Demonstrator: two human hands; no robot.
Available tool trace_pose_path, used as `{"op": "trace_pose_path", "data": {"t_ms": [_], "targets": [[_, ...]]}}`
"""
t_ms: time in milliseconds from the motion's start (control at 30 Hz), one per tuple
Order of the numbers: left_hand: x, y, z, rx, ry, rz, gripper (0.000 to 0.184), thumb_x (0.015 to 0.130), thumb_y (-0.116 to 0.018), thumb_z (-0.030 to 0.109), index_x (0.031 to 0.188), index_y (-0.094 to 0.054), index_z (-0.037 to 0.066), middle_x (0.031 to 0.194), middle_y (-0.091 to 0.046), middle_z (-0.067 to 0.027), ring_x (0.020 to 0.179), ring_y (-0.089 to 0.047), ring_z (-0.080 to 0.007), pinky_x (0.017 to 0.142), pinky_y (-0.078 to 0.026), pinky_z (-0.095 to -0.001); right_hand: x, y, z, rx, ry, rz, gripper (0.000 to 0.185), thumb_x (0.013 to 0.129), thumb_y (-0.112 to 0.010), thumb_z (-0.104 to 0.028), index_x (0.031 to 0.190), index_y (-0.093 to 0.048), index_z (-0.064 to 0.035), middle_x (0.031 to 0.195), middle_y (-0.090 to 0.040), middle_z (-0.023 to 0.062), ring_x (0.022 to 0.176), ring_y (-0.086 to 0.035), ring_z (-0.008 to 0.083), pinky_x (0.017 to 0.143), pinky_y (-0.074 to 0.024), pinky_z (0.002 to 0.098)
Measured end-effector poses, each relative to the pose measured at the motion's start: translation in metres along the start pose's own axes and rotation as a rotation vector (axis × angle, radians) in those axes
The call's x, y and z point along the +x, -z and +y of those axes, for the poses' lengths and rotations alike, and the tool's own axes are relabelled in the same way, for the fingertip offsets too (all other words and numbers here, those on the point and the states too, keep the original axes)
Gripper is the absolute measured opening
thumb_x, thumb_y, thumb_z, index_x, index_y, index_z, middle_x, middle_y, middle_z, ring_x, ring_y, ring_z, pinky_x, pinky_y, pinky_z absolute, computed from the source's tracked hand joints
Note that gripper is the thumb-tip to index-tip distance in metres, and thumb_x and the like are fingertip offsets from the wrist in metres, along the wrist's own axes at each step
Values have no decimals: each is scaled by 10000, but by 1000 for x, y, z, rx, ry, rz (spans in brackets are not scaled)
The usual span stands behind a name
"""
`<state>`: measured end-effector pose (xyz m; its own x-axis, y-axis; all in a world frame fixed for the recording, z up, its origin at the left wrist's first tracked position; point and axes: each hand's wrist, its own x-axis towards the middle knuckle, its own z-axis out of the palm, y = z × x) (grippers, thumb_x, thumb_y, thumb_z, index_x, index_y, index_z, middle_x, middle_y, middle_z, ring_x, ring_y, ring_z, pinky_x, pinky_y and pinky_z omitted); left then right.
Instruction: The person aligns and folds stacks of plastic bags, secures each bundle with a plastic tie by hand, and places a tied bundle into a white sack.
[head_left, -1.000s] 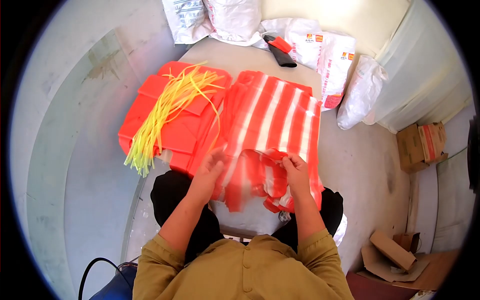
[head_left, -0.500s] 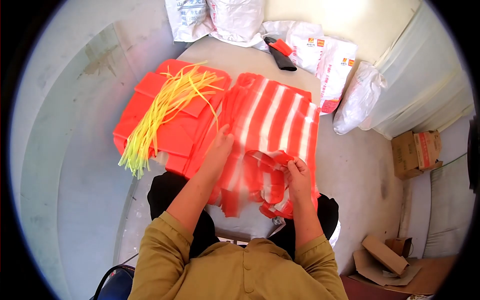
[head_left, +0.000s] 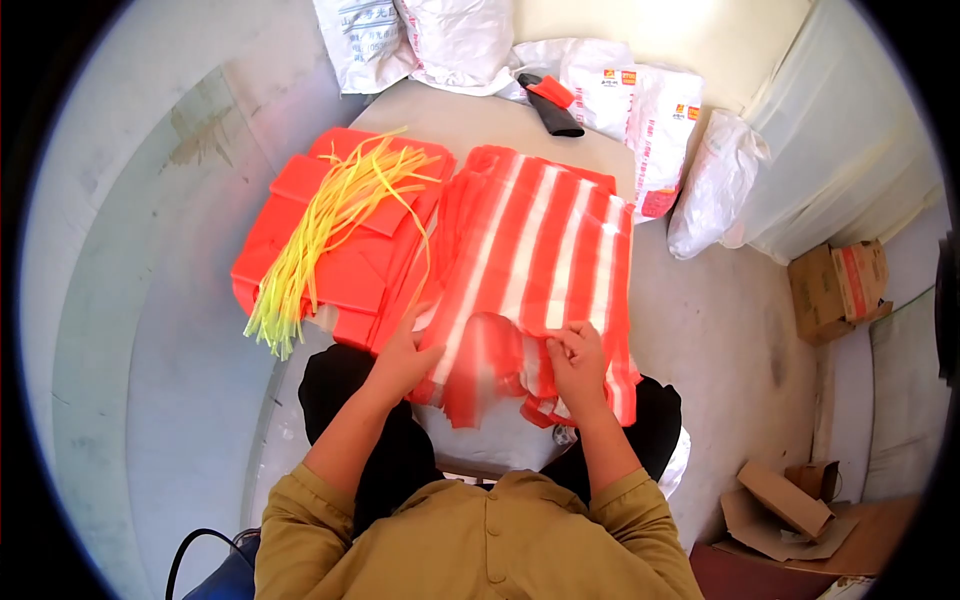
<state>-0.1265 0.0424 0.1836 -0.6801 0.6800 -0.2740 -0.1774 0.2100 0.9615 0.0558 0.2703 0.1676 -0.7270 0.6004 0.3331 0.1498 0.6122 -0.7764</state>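
Red-and-white striped plastic bags (head_left: 530, 240) lie spread in a pile on the table (head_left: 430, 110). My right hand (head_left: 577, 360) pinches the near edge of a striped bag, whose lower part is blurred. At the pile's left near corner, my left hand (head_left: 403, 362) has thumb and fingers apart, with nothing visible between them. To the left are folded red bags (head_left: 350, 275), with a bundle of yellow strips (head_left: 335, 215) lying across them.
A black roll with a red piece (head_left: 552, 108) lies at the table's far side. White sacks (head_left: 660, 135) stand behind it. Cardboard boxes (head_left: 838, 290) are at the right, and flattened cardboard (head_left: 785, 515) lies lower right.
My left hand moved up along the pile's left side, then back down toward me, and its fingers are now spread. My right hand shifted slightly left, still pinching the bag's edge.
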Motion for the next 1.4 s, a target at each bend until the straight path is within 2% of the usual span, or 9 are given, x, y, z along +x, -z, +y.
{"op": "trace_pose_path", "data": {"t_ms": [167,267,400,467,700,900,1000,1100,1400], "targets": [[-20,9,2,110,-57,75,641,894,-673,79,1489,-443,19,935,-716,-83,852,-665,-115,773,-514,-263,-24,7,-7,-89,153,-100,144,920,-668,24,1046,-737,16,1034,-634,106,896,-659,228,751,-533,310],[-37,3,18,175,-167,88,607,903,-656,29,1473,-448,22,895,-668,-42,816,-618,-82,747,-474,-234,-31,11,-16,-61,200,-85,171,798,-645,18,932,-704,-70,993,-651,114,948,-639,329,809,-535,399],[-52,-9,32,247,-281,53,542,899,-655,13,1420,-504,28,853,-614,-8,818,-590,-55,725,-449,-224,-45,15,-24,-46,198,-101,186,814,-673,44,967,-720,-50,993,-665,114,935,-648,313,791,-539,389],[-60,-21,52,443,-299,58,516,889,-676,43,1388,-545,43,855,-632,-39,795,-617,-98,720,-470,-252,-54,10,-16,-63,231,-132,132,892,-684,42,996,-745,-10,1005,-675,111,907,-673,281,753,-557,356],[-12,-66,56,856,-509,-9,513,884,-710,189,1375,-589,107,934,-707,-169,870,-690,-346,784,-550,-438,-72,1,-16,-60,224,-116,170,816,-738,-10,975,-738,-71,1030,-695,93,982,-646,321,849,-529,415],[26,-96,45,948,-425,-219,495,913,-702,224,1376,-580,97,956,-709,-173,886,-692,-357,783,-545,-455,-71,4,-17,-41,233,-122,161,827,-736,-9,980,-750,-59,1035,-703,100,949,-668,316,804,-552,403],[24,-103,49,843,-303,-186,453,945,-662,201,1370,-575,71,968,-708,-181,893,-690,-364,779,-542,-452,-68,7,-17,-18,227,-134,159,834,-731,-6,984,-751,-55,1033,-704,103,943,-673,319,794,-555,405],[26,-95,33,809,-408,-138,381,972,-588,126,1341,-574,34,948,-703,-177,892,-689,-364,794,-548,-439,-68,3,-15,26,184,-136,162,838,-726,3,990,-750,-48,1035,-704,107,945,-671,321,795,-551,404],[-6,-77,44,802,-628,-396,338,791,-628,-67,1108,-691,36,1087,-710,-147,1084,-638,-364,957,-514,-440,-55,7,-24,230,17,-152,109,929,-694,-24,1029,-739,-24,1026,-693,143,887,-679,303,744,-536,365]]}}
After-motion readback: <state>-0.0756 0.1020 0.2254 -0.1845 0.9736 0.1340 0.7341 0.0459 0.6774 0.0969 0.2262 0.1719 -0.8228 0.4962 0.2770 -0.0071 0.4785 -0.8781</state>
